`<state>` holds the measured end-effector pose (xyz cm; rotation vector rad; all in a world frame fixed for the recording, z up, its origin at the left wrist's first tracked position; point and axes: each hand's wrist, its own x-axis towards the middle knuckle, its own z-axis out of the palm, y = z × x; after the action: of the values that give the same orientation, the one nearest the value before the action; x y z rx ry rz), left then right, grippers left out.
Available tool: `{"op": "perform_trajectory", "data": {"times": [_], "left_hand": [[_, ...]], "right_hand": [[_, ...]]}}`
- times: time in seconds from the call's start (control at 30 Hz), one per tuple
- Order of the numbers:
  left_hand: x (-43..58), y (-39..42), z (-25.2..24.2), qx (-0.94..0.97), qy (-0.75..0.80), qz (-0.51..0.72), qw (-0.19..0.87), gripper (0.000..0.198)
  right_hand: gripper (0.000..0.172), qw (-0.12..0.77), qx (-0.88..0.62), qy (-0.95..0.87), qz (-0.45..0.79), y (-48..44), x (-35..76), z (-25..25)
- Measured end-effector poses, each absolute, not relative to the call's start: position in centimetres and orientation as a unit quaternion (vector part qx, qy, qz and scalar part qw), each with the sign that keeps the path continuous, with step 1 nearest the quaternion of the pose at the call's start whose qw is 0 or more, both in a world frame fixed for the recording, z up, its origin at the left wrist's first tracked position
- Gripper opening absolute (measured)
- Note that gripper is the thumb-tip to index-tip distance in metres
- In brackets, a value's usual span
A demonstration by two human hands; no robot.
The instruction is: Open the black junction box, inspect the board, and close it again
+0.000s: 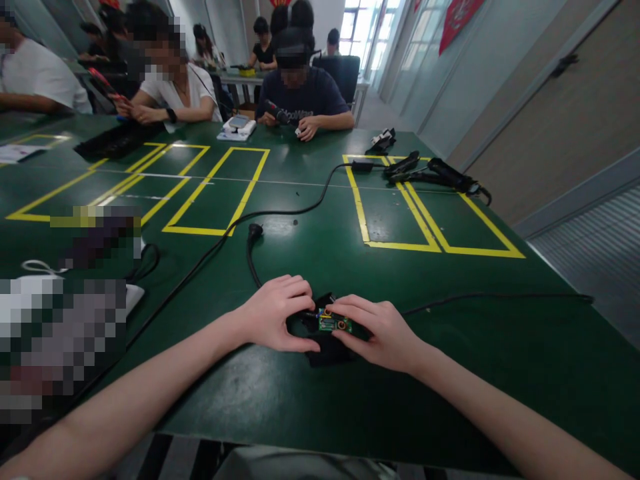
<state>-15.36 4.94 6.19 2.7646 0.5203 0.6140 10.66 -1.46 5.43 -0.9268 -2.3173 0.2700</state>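
Observation:
A small green circuit board (327, 325) with copper coils lies between the thumb and fingers of my right hand (383, 331), which closes on its right side. My left hand (277, 313) is beside the board's left end, its fingers curled and its thumb well apart from them. Those fingertips are near dark wires at the board's left end; whether they touch is hard to see. Below the board is a black piece of casing (327, 352), close to my left thumb. More black parts behind the board are partly covered by my hands. A black power plug (255, 231) on a cord lies beyond my left hand.
A long black cable (285, 213) crosses the green table (475, 373) to an adapter (363, 167). Yellow tape (400, 247) marks rectangles. Black tools (440, 175) lie at the right back. Another cord (500, 295) runs right. Blurred items lie left. Several people sit opposite.

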Motion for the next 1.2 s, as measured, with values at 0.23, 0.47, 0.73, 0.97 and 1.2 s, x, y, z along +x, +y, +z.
{"op": "perform_trajectory", "data": {"times": [0.23, 0.47, 0.73, 0.97, 1.2], "left_hand": [[-15.4, 5.0, 6.5, 0.949, 0.225, 0.183, 0.124, 0.065], [-15.6, 5.0, 6.1, 0.941, 0.244, 0.206, 0.115, 0.072], [-15.8, 5.2, 6.5, 0.939, 0.22, 0.231, 0.124, 0.025], [-15.8, 5.2, 6.3, 0.94, 0.229, 0.19, 0.169, 0.017], [-15.8, 5.1, 6.4, 0.933, 0.243, 0.182, 0.192, 0.02]], "right_hand": [[0.024, 0.355, -0.311, -0.879, 0.071, -1.4, 10.3, 5.8], [0.026, 0.32, -0.344, -0.882, 0.045, -1.1, 10.2, 5.3], [0.064, 0.291, -0.356, -0.882, 0.106, -1.4, 10.2, 5.1], [0.04, 0.314, -0.353, -0.874, 0.11, -1.0, 10.4, 5.5], [0.031, 0.331, -0.336, -0.878, 0.084, -0.2, 10.3, 5.1]]}}
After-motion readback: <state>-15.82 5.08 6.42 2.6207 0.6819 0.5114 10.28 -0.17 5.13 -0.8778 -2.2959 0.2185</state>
